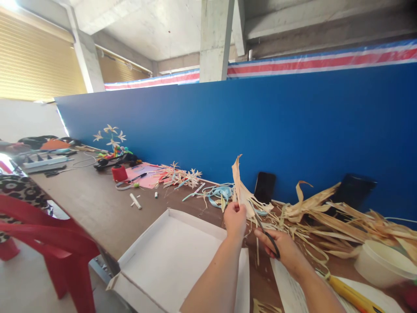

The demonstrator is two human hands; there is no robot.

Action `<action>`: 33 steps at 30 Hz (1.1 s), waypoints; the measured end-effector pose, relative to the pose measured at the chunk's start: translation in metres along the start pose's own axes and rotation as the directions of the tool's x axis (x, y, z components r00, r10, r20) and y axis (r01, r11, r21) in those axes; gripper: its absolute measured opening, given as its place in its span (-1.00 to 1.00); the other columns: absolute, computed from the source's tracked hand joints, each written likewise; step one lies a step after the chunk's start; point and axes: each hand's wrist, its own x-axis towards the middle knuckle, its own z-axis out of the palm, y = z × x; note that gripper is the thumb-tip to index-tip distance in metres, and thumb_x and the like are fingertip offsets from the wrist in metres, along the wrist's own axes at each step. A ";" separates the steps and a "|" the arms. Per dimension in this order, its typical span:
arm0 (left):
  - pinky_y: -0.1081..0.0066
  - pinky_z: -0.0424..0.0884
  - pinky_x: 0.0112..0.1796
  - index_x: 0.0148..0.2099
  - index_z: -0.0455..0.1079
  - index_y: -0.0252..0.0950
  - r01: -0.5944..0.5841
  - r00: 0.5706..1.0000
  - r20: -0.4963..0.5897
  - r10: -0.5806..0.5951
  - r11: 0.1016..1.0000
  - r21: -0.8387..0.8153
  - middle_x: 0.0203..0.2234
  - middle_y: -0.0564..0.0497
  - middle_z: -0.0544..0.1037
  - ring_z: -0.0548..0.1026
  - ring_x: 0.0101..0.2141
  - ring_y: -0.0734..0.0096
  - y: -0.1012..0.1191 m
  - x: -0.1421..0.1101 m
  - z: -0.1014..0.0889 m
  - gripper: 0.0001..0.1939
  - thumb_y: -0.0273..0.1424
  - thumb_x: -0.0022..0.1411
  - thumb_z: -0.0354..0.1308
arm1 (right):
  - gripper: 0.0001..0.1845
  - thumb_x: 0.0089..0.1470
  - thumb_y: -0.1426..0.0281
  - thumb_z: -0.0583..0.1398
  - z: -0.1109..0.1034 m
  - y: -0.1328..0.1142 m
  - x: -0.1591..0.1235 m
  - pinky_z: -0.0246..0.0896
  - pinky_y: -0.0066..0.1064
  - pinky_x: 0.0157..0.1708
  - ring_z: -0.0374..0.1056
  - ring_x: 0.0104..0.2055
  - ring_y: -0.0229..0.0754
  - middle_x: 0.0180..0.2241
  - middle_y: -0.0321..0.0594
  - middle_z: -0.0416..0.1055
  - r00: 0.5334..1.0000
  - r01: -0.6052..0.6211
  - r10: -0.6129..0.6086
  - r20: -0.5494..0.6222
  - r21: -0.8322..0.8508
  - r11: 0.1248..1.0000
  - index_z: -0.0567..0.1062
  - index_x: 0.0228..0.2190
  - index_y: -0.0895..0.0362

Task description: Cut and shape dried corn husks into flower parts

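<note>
My left hand (235,219) pinches the lower end of a dried, pale corn husk (239,180) and holds it upright over the brown table (91,200). My right hand (282,248) grips black-handled scissors (265,230), whose blades point up toward the base of the husk. Both hands hover just beyond the far edge of a shallow white cardboard box (176,256).
A heap of dried husks (332,217) covers the table's right side, next to a white tub (384,263) and a yellow utility knife (350,295). A dark phone (264,187) leans on the blue partition (260,130). Red thread spool (119,173), husk flowers (110,134), ribbon and a power strip (45,163) lie left. A red plastic chair (55,248) stands at the near left.
</note>
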 end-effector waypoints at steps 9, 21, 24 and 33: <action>0.49 0.27 -0.43 -0.40 0.36 -0.31 -0.020 1.000 0.007 0.020 1.000 0.023 -0.54 0.04 0.48 0.40 -0.50 0.45 -0.005 0.004 0.000 -0.82 -0.30 -0.01 0.06 | -0.59 -0.08 0.05 0.14 -0.001 -0.001 0.001 -0.09 -0.48 -0.64 0.04 -0.67 -0.33 -0.78 -0.38 0.15 1.000 -0.005 0.005 0.007 -0.054 0.999 0.38 -0.66 0.13; 0.50 0.24 -0.45 -0.41 0.38 -0.30 -0.051 0.998 0.028 0.050 0.997 0.064 -0.57 0.06 0.45 0.36 -0.52 0.48 -0.005 0.004 -0.003 -0.81 -0.28 0.02 0.05 | -0.59 -0.11 0.12 0.19 0.002 0.006 0.002 -0.05 -0.46 -0.64 0.09 -0.67 -0.30 -0.77 -0.41 0.18 0.999 -0.049 0.049 -0.003 -0.012 0.999 0.50 -0.32 0.19; 0.51 0.23 -0.45 -0.42 0.39 -0.30 -0.068 0.997 0.054 0.063 0.993 0.093 -0.58 0.08 0.44 0.34 -0.53 0.49 -0.006 0.003 -0.001 -0.80 -0.28 0.02 0.05 | -0.60 -0.13 0.14 0.20 0.002 0.008 0.004 -0.02 -0.46 -0.63 0.13 -0.66 -0.28 -0.75 -0.39 0.23 0.998 -0.065 0.066 -0.008 0.021 0.998 0.50 -0.32 0.18; 0.52 0.22 -0.45 -0.45 0.39 -0.31 -0.068 0.994 0.094 0.056 0.990 0.124 -0.58 0.07 0.43 0.32 -0.52 0.48 -0.004 -0.002 0.001 -0.80 -0.27 0.00 0.08 | -0.59 -0.14 0.12 0.20 0.000 0.008 0.004 0.00 -0.45 -0.61 0.13 -0.66 -0.28 -0.75 -0.39 0.23 0.998 -0.051 0.052 -0.034 0.025 0.998 0.51 -0.33 0.18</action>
